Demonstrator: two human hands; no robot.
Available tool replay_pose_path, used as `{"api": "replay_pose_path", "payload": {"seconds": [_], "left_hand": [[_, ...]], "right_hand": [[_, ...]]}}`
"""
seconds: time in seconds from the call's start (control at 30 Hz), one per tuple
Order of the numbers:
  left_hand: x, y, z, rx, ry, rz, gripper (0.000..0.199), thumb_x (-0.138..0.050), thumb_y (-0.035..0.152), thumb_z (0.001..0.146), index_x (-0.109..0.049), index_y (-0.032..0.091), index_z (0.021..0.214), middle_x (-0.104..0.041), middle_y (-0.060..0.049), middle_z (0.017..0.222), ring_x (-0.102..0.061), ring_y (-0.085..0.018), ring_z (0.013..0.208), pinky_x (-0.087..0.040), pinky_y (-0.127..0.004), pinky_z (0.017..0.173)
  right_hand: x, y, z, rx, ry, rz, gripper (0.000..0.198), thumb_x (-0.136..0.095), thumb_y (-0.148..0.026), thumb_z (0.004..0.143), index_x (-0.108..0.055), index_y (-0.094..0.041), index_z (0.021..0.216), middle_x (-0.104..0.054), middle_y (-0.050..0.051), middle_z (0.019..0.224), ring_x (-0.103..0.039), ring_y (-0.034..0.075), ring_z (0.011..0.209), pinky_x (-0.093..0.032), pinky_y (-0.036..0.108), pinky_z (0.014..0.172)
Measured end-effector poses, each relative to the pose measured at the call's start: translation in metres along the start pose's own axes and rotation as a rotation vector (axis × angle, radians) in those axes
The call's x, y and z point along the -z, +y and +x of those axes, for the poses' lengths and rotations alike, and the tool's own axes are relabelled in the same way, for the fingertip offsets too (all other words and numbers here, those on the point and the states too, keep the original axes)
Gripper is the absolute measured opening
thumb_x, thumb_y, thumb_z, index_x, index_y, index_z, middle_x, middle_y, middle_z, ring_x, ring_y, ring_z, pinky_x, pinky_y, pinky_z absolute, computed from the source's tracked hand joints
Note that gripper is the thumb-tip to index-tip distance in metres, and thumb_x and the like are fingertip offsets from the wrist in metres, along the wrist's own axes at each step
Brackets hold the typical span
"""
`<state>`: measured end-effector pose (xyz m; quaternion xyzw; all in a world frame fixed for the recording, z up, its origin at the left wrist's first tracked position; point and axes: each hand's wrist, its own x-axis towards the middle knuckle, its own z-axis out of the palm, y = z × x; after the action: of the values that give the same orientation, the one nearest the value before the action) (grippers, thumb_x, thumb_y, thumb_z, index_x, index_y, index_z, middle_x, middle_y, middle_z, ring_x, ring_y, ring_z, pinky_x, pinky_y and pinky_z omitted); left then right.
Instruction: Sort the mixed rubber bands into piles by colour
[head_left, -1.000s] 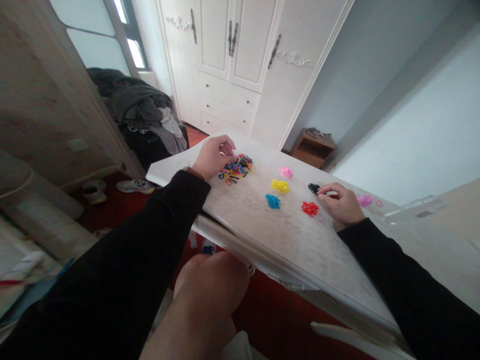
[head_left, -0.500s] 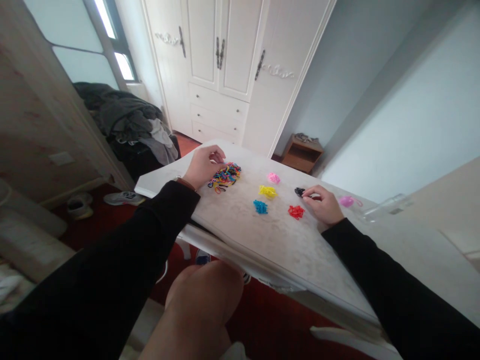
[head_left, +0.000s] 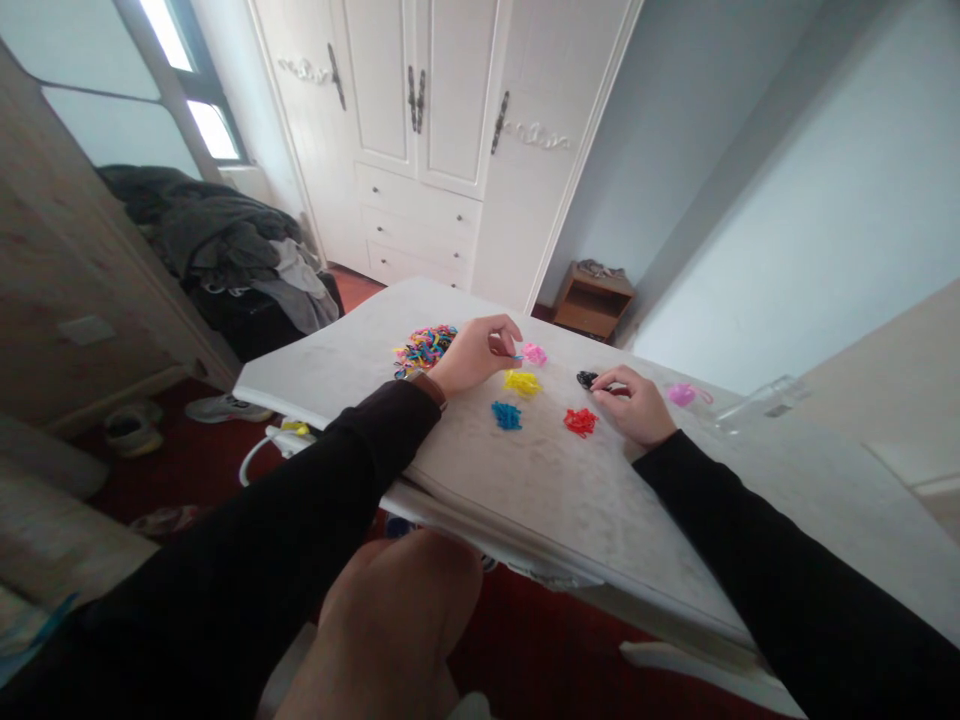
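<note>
My left hand (head_left: 480, 355) is in a pinch above the table, with a small blue rubber band (head_left: 517, 357) at its fingertips. It hovers between the mixed pile of coloured rubber bands (head_left: 421, 346), which it partly covers, and the pink pile (head_left: 535, 353). Just in front of that hand lies the yellow pile (head_left: 523, 383); nearer to me is the blue pile (head_left: 507, 416). My right hand (head_left: 636, 405) has its thumb and fingers pinched on black rubber bands at the edge of the black pile (head_left: 585, 379). Beside it lies the red pile (head_left: 580, 422).
A pink item with a loop (head_left: 682, 394) and a clear plastic bottle (head_left: 765, 402) lying on its side are on the white table (head_left: 480, 480) to the right. Behind stand a white wardrobe (head_left: 420, 210) and a small wooden cabinet (head_left: 594, 300). Dark clothes (head_left: 217, 230) are heaped at left.
My left hand has moved right, from the mixed pile to near the pink and yellow piles, carrying a blue band. My right hand stays by the black pile. The view has shifted slightly.
</note>
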<state>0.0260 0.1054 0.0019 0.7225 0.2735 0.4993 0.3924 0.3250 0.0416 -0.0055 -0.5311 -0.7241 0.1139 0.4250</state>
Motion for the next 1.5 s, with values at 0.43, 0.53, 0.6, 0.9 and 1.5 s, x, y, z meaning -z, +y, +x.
{"api": "replay_pose_path", "payload": {"seconds": [0.43, 0.53, 0.6, 0.9, 1.5], "left_hand": [[-0.006, 0.01, -0.009, -0.032, -0.015, -0.021, 0.026, -0.086, 0.016, 0.071, -0.062, 0.016, 0.082, -0.066, 0.0, 0.081, -0.068, -0.012, 0.074, -0.057, -0.022, 0.068], [-0.007, 0.018, -0.015, -0.041, -0.007, -0.034, 0.026, -0.087, 0.018, 0.071, -0.063, 0.016, 0.081, -0.067, -0.001, 0.082, -0.067, -0.011, 0.072, -0.057, -0.022, 0.067], [-0.009, 0.023, -0.02, -0.05, -0.013, -0.038, 0.025, -0.086, 0.019, 0.072, -0.063, 0.016, 0.08, -0.068, -0.001, 0.082, -0.066, -0.011, 0.07, -0.056, -0.021, 0.065], [-0.016, 0.036, -0.033, -0.045, -0.121, -0.065, 0.026, -0.088, 0.025, 0.073, -0.065, 0.016, 0.081, -0.069, -0.002, 0.084, -0.067, -0.011, 0.067, -0.052, -0.021, 0.058], [-0.014, 0.033, -0.031, -0.055, -0.156, -0.02, 0.022, -0.088, 0.028, 0.073, -0.07, 0.016, 0.078, -0.071, -0.002, 0.074, -0.066, -0.013, 0.067, -0.049, -0.022, 0.059]], "right_hand": [[0.0, -0.006, 0.0, 0.001, 0.015, -0.031, 0.012, -0.068, -0.034, 0.076, -0.071, -0.023, 0.076, -0.074, 0.006, 0.09, -0.071, 0.026, 0.091, -0.059, 0.042, 0.079], [0.002, -0.012, -0.001, 0.038, 0.032, -0.05, 0.009, -0.068, -0.032, 0.079, -0.07, -0.024, 0.077, -0.075, 0.006, 0.091, -0.072, 0.026, 0.091, -0.059, 0.041, 0.078], [0.003, -0.02, -0.002, 0.119, 0.03, -0.069, 0.006, -0.067, -0.029, 0.082, -0.071, -0.024, 0.079, -0.075, 0.006, 0.092, -0.072, 0.025, 0.091, -0.059, 0.042, 0.08], [-0.002, -0.073, -0.023, 0.523, -0.272, -0.132, 0.032, -0.066, -0.029, 0.098, -0.072, -0.03, 0.129, -0.075, 0.009, 0.135, -0.07, 0.03, 0.122, -0.055, 0.054, 0.106], [-0.003, -0.073, -0.027, 0.544, -0.237, -0.085, 0.035, -0.062, -0.026, 0.101, -0.072, -0.031, 0.134, -0.078, 0.008, 0.129, -0.073, 0.028, 0.117, -0.059, 0.05, 0.102]]}}
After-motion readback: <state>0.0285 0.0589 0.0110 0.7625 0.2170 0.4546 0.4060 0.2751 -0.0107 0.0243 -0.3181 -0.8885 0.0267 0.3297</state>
